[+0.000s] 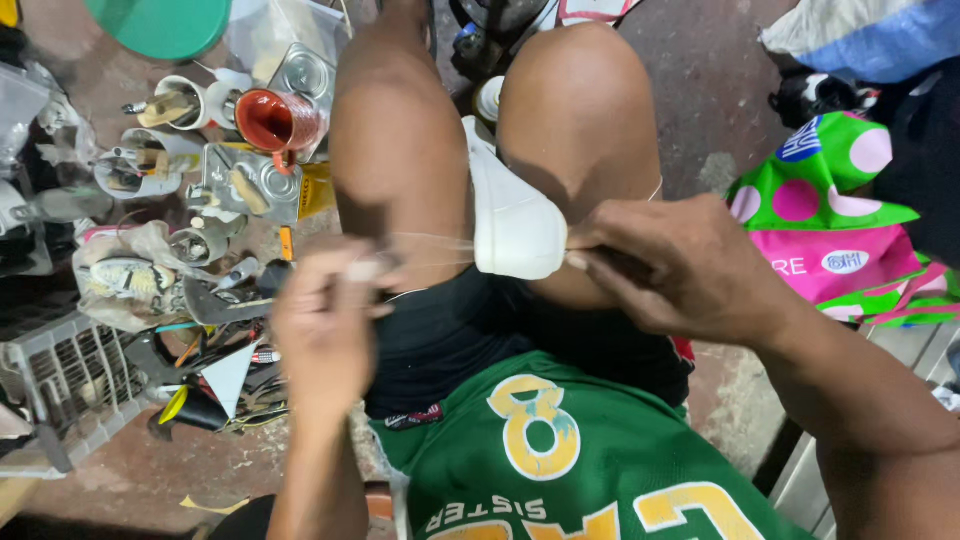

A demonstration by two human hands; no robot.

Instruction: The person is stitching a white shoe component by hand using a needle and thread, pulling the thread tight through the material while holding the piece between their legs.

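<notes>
A white shoe [510, 215] is wedged sole-side between my bare knees. My right hand [670, 265] pinches at the shoe's near end, fingers closed on a thin pale thread [430, 240]. That thread runs taut leftward across my thigh to my left hand [325, 320], which is closed around a small tool or the thread's end; the motion blur hides which. I sit in black shorts and a green jersey.
On the floor at the left lie several tools, pliers [215, 300], cups of glue and brushes [170, 105], a red spool [275, 120], metal tins and a white wire basket [60, 375]. A green lid [160, 25] is at top left. Bright green-and-pink bags [830, 220] sit at the right.
</notes>
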